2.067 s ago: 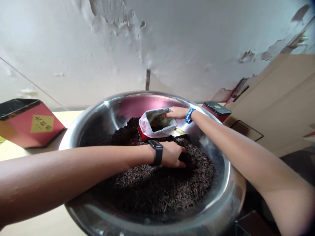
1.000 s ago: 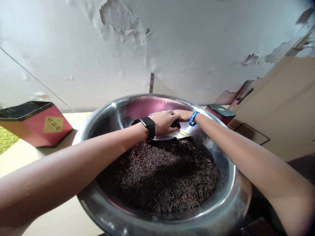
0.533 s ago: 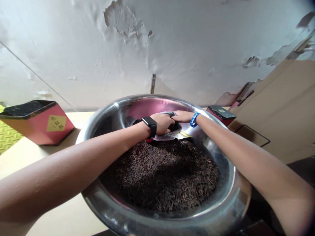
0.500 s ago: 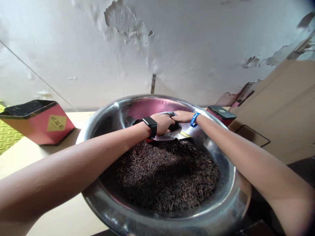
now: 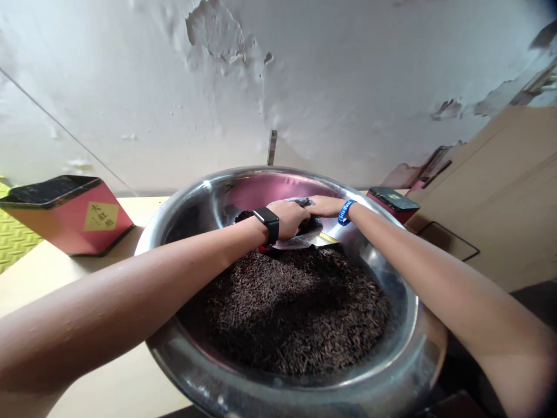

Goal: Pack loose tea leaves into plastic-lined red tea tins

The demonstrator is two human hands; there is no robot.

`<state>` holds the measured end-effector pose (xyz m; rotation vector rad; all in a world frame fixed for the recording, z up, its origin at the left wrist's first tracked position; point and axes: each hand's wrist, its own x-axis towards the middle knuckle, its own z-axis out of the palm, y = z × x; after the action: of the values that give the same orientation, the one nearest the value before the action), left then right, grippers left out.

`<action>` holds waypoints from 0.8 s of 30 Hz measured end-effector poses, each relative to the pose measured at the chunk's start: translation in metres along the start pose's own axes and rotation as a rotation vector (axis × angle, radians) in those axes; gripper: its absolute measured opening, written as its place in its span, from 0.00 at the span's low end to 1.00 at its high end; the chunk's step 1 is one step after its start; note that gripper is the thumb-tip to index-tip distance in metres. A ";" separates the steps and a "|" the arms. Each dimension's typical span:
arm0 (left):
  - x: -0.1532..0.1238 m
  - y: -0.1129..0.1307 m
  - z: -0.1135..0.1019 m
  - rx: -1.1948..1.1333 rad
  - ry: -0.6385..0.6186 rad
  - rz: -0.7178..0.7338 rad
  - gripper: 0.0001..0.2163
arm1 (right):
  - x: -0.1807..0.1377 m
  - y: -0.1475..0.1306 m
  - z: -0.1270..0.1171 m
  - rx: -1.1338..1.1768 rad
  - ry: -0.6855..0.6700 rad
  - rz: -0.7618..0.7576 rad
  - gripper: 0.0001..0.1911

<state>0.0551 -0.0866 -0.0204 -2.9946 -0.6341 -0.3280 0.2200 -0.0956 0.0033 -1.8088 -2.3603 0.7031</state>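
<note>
A large steel bowl (image 5: 167,342) holds a heap of dark, dry tea leaves (image 5: 300,325). On the far part of the heap lies a tin (image 5: 326,240) with a gold inside and a red edge. A clear plastic bag (image 5: 289,242) with dark leaves in it sits at the tin's mouth. My left hand (image 5: 289,219), wearing a black watch, is closed on the bag's near side. Across from it, my right hand (image 5: 322,206), with a blue wristband, grips the bag's far edge. Both hands' fingertips are partly hidden.
A red and yellow tea tin (image 5: 102,217) stands on the pale table (image 5: 26,296) at left. Behind the bowl on the right is a smaller dark-lidded tin (image 5: 394,203). A peeling wall (image 5: 217,104) rises close behind, and a beige panel (image 5: 513,191) borders the right.
Almost nothing differs. The view has shifted very slightly, and both hands stay at the plastic bag in the bowl.
</note>
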 end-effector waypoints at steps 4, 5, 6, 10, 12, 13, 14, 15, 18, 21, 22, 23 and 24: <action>0.000 0.000 0.000 0.010 0.001 0.012 0.11 | -0.002 -0.002 -0.001 -0.005 -0.005 -0.005 0.15; 0.000 0.001 -0.001 0.018 0.002 0.021 0.11 | -0.002 -0.003 -0.001 -0.006 -0.006 -0.010 0.15; 0.001 0.002 -0.002 0.026 0.007 0.023 0.11 | -0.003 -0.003 -0.001 -0.006 -0.007 -0.015 0.15; 0.000 0.008 -0.007 0.033 0.042 -0.004 0.13 | -0.002 -0.003 -0.001 -0.010 -0.016 -0.032 0.15; 0.000 0.010 -0.008 0.023 0.055 -0.014 0.13 | -0.001 -0.002 -0.002 -0.016 -0.022 -0.030 0.15; 0.000 0.010 -0.008 0.018 0.054 -0.013 0.13 | 0.000 -0.002 -0.002 -0.019 -0.025 -0.027 0.15; 0.000 0.009 -0.008 0.015 0.048 -0.013 0.13 | 0.000 -0.002 -0.002 -0.023 -0.027 -0.024 0.15; 0.000 0.008 -0.007 0.013 0.039 -0.012 0.13 | 0.000 -0.002 -0.002 -0.026 -0.029 -0.020 0.15; 0.001 0.005 -0.004 0.007 0.008 -0.019 0.13 | 0.000 -0.002 -0.003 -0.034 -0.029 -0.019 0.15; 0.001 0.006 -0.004 0.004 0.007 -0.034 0.14 | -0.001 -0.002 -0.003 -0.038 -0.028 -0.023 0.15; 0.001 0.007 -0.005 0.005 0.011 -0.043 0.14 | -0.001 -0.003 -0.003 -0.038 -0.027 -0.024 0.15; 0.001 0.007 -0.005 0.005 0.010 -0.049 0.15 | -0.001 -0.003 -0.003 -0.037 -0.027 -0.024 0.15; 0.001 0.008 -0.006 0.003 0.006 -0.050 0.16 | -0.001 -0.003 -0.003 -0.035 -0.026 -0.025 0.15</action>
<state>0.0583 -0.0936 -0.0147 -2.9776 -0.7098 -0.3390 0.2190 -0.0962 0.0075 -1.7916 -2.4223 0.6902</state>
